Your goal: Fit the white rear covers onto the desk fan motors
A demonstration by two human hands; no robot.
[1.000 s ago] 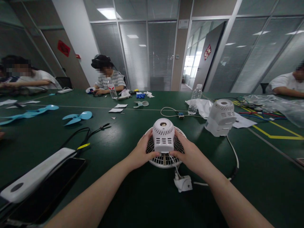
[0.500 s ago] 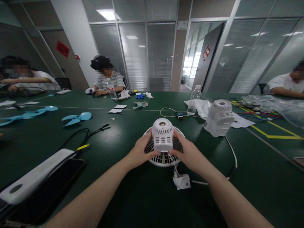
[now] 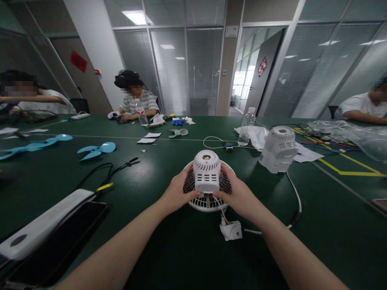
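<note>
A white fan motor housing (image 3: pixel 207 171) stands on a round white fan grille (image 3: pixel 208 202) lying flat on the green table (image 3: pixel 169 241). My left hand (image 3: pixel 177 192) grips the housing's left side, thumb pressed at its lower front. My right hand (image 3: pixel 237 194) grips the right side the same way. Thin wires run from under the housing to a small white switch box (image 3: pixel 231 230) just in front, and a white cord (image 3: pixel 294 193) curves off to the right.
A second white fan base (image 3: pixel 278 149) sits to the right with a water bottle (image 3: pixel 246 127), papers and plastic bags. Blue fan blades (image 3: pixel 96 149) lie at left, a white power strip (image 3: pixel 45 223) and dark phone (image 3: pixel 60 245) near left. Other people sit around the table.
Both hands keep their hold on the housing. The view has shifted slightly; the fan and hands sit a little higher and left in the picture.
</note>
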